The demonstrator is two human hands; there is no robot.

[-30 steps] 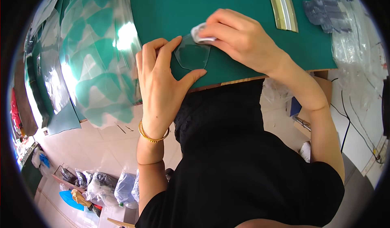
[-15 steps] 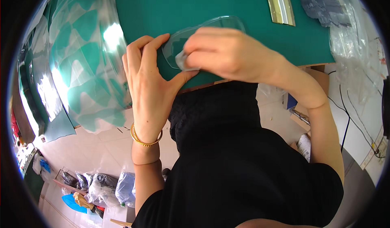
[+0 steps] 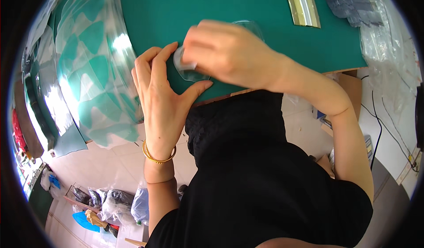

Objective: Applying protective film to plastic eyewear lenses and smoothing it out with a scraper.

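A clear, goggle-shaped plastic lens (image 3: 187, 74) lies flat on the green tabletop, most of it under my right hand. My left hand (image 3: 157, 87) rests at its left end with fingers spread, forefinger tip and thumb tip at the lens's edge. Over the lens is my right hand (image 3: 232, 53), blurred by motion, its fingers closed on a small whitish cloth (image 3: 190, 65). Only a bit of the cloth shows below the fingertips. The far right end of the lens shows beyond my knuckles.
Left of my hand lies a stack of clear plastic sheets (image 3: 95, 75) with cut-out shapes. A gold-edged strip (image 3: 302, 4) sits at the back right, near grey pieces (image 3: 353, 5) and clear plastic bags (image 3: 384, 49). Bagged goods (image 3: 117, 204) stand on the floor at lower left.
My right hand has moved left with the cloth across the lens, toward my left hand. My left hand stays almost in place at the lens's left end.
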